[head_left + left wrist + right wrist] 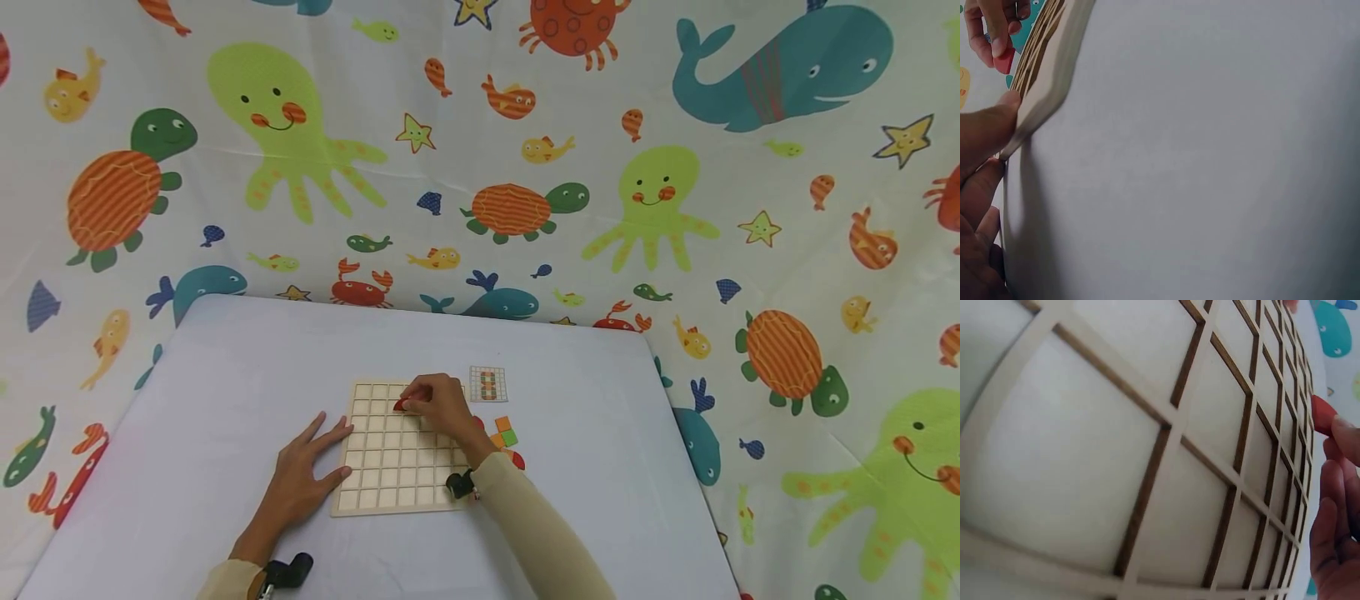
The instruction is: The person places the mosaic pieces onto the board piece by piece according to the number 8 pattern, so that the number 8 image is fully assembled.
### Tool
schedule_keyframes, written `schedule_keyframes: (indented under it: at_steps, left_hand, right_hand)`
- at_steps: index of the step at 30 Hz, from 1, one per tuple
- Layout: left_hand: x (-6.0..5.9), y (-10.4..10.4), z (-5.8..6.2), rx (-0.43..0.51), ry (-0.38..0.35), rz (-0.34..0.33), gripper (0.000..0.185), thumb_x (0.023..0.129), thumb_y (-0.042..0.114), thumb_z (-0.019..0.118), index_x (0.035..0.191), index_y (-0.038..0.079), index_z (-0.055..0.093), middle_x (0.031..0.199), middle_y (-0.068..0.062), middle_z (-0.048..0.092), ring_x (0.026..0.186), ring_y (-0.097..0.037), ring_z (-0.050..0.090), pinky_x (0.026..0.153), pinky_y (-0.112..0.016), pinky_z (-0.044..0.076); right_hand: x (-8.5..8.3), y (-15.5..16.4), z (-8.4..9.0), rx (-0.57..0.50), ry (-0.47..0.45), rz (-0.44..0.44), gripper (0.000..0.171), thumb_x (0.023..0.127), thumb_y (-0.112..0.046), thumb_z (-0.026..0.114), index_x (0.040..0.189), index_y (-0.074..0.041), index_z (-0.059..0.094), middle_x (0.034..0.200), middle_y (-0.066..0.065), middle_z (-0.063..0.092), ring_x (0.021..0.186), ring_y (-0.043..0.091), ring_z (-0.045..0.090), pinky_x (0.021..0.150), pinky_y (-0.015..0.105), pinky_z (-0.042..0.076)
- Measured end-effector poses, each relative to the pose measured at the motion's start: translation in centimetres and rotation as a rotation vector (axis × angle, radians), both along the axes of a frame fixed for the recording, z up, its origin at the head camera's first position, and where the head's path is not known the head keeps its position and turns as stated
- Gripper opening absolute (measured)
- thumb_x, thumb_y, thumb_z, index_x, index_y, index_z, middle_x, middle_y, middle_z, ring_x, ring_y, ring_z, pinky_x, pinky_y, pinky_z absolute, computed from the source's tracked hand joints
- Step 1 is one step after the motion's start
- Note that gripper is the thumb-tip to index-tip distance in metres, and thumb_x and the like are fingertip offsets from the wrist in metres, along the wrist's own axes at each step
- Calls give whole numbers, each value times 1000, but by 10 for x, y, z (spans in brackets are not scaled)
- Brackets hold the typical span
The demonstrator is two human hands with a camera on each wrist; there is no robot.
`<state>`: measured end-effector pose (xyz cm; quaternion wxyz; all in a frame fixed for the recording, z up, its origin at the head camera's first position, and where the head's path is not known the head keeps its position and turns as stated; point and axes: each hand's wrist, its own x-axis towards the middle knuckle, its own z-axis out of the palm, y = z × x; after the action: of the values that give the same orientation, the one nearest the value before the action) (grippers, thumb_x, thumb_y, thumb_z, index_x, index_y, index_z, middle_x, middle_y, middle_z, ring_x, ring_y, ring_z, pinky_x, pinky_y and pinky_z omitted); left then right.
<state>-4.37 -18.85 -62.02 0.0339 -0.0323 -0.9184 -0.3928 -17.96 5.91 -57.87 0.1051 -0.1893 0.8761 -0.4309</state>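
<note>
Red piece [400, 406]: pinched by the right hand [438, 402], thumb against finger, at the grid board's [371, 479] far rows.
Left hand [296, 475]: fingers spread, touching the board's left edge.
Right edge: pattern card [488, 384] and coloured pieces [509, 437] just beside it.
White tabletop [600, 408]: stretches well past the pieces rightward, and leftward beyond the left hand.

Grid board [405, 457]: pale wood, cream squares, brown divider edges. Pinched piece [400, 406]: solid red. Orange squares [502, 423], green square [510, 437], red rounded piece [518, 460] beside. Card [480, 385]: white, gridded, orange-and-green block motif. Tabletop [600, 433]: plain white. Sleeves [528, 521]: plain beige. Wrist cameras [292, 572]: black. Curtain [450, 171]: white, printed with lime octopuses [660, 200], teal whales [795, 71], green turtles [568, 197] with striped orange shells [512, 208], red crabs [362, 290].
</note>
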Motion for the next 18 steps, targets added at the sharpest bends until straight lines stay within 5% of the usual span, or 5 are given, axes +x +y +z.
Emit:
schedule_keyframes:
  at_steps: [18]
  left_hand:
    - [0, 0, -1, -9, -6, 17, 68, 84, 14, 87, 148, 13, 63, 166, -34, 37, 149, -61, 37, 113, -82, 29]
  right_hand:
    - [4, -25, -13, 184, 92, -76, 4, 93, -16, 83, 93, -20, 83, 84, -7, 71, 74, 1, 56, 67, 17, 47]
